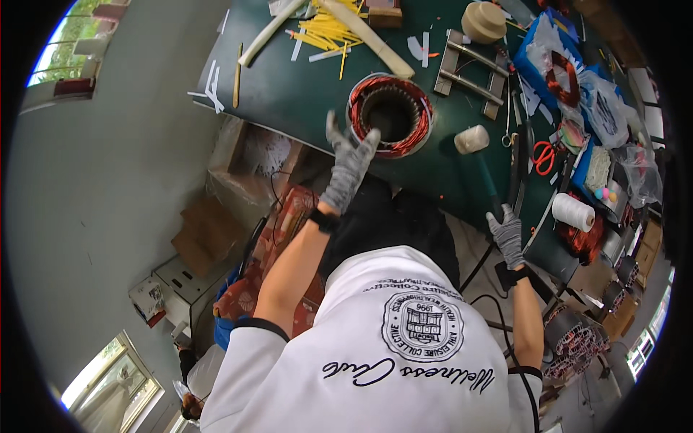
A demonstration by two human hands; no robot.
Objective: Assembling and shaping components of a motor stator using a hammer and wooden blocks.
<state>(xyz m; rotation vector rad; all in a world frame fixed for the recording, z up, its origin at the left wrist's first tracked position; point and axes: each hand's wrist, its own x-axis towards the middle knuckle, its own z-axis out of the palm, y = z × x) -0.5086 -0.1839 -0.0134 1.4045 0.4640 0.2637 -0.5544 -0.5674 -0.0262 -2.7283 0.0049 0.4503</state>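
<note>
Head view: my grey-gloved left hand (350, 169) spreads its open fingers at the left front of a ring-shaped stator wound with reddish copper wire (420, 124), which sits by the near edge of the dark green counter (289, 94), presumably for easy reach. I cannot tell whether my thumb presses its rim. My grey-gloved right hand (507, 234) wraps its fingers around the handle end of a pale-headed, dark-handled mallet (486, 170), probably so the head stays clear of the ring. The stator's bore faces up, dark inside, toothed around its wall, with wire bundles circling it.
</note>
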